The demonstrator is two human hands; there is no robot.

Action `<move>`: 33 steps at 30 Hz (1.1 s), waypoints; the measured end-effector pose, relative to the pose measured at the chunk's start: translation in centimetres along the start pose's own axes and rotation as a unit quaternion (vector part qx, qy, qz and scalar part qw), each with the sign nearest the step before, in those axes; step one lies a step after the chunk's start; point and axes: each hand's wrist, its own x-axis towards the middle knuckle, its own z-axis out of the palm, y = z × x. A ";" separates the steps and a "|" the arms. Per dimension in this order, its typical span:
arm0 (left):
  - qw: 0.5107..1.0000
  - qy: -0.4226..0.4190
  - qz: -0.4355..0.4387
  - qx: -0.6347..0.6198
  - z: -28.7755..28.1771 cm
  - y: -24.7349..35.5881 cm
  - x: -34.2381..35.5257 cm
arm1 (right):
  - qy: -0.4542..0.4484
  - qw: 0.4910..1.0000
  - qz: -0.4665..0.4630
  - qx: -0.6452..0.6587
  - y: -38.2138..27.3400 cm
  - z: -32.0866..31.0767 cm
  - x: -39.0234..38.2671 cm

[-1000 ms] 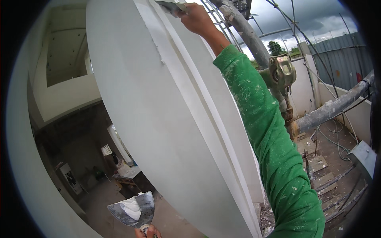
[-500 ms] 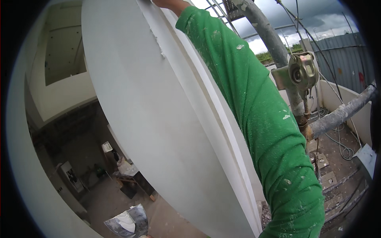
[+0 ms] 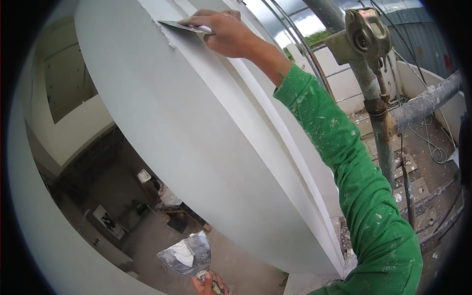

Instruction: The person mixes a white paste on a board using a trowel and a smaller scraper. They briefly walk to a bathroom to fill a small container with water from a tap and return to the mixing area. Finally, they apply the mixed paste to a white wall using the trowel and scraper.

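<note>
My right hand [image 3: 230,34], at the end of a green sleeve spattered with white, is closed on a thin flat metal scraper [image 3: 181,25]. Its blade lies against the outer edge of a tall white wall [image 3: 196,132], just by a ragged ridge of white putty [image 3: 162,33]. Low in the view, my left hand [image 3: 210,284] grips the handle of a wide putty knife [image 3: 200,246]. A lump of soft white putty [image 3: 183,254] sits on that broad, grey-smeared blade.
Scaffold tubing [image 3: 427,101] with a metal clamp [image 3: 366,35] stands close on the right, beside my right arm. Below it are dirty boards and a coiled hose [image 3: 435,150]. Left of the wall, a dim room holds a cluttered table [image 3: 172,204].
My right hand has come down along the wall edge, bringing the scraper into view. My left hand and the loaded putty knife have risen and shifted right. The view has shifted slightly.
</note>
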 end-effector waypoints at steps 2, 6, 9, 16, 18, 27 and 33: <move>1.000 -0.005 -0.002 0.006 0.4 0.1 -0.1 | -0.013 0.996 0.031 0.085 -2.0 -1.0 -5.1; 1.000 -0.012 -0.002 -0.013 0.0 -0.2 -0.7 | -0.075 0.993 0.076 0.057 -6.2 -4.7 -11.5; 0.998 -0.046 0.000 -0.032 -0.4 0.3 -0.8 | -0.050 0.992 0.054 0.102 -5.0 -4.5 -8.3; 0.998 -0.010 0.033 -0.048 0.0 -1.2 -1.0 | 0.081 0.987 0.032 0.135 6.6 2.7 15.2; 0.998 -0.001 0.019 -0.056 0.1 -1.6 -0.9 | 0.124 0.986 -0.020 0.108 10.6 6.0 20.5; 0.997 0.065 -0.016 -0.029 -2.6 -2.7 -2.3 | 0.034 0.992 -0.029 0.116 7.7 9.0 23.2; 0.999 0.013 -0.045 -0.002 -2.7 -3.1 -1.3 | -0.043 0.994 -0.034 0.095 2.0 0.2 5.7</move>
